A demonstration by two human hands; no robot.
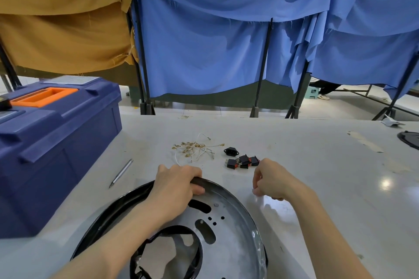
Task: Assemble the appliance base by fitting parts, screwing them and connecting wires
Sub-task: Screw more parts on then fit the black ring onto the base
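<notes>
Clasping the far rim of the round metal base (pixel 231 240), the left grip (pixel 176 184) has its fingers curled over the black edge. The base lies at the near edge of the counter (pixel 328 188). The right grip (pixel 272 180) hovers just beside the base's right side, fingers curled inward; whether it pinches anything cannot be told. Just beyond it sit black switches (pixel 242 162), a black socket (pixel 231 150) and a tangle of wires (pixel 195 149). A blue toolbox (pixel 56 142) stands along the left edge, with a slim metal tool (pixel 121 173) beside it.
</notes>
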